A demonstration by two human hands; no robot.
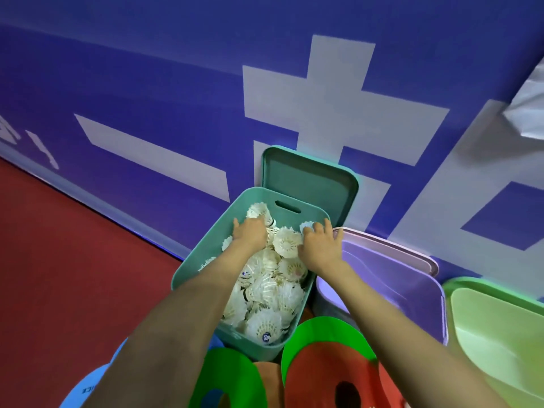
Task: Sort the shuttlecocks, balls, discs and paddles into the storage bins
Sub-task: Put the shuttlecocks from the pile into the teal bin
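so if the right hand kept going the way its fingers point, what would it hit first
The right hand has a shuttlecock right at its fingertips, so that comes first. Just beyond is probably the far wall of the teal bin, though depth is hard to judge here.

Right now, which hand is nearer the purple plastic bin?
Right. The right hand is in the teal plastic bin at its right wall, beside the purple bin; the left hand is farther left among white shuttlecocks.

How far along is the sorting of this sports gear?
Shuttlecocks look done, filling the teal bin. The left hand and right hand are in that pile now. Remaining: green, red and blue discs lie outside; the purple bin looks empty.
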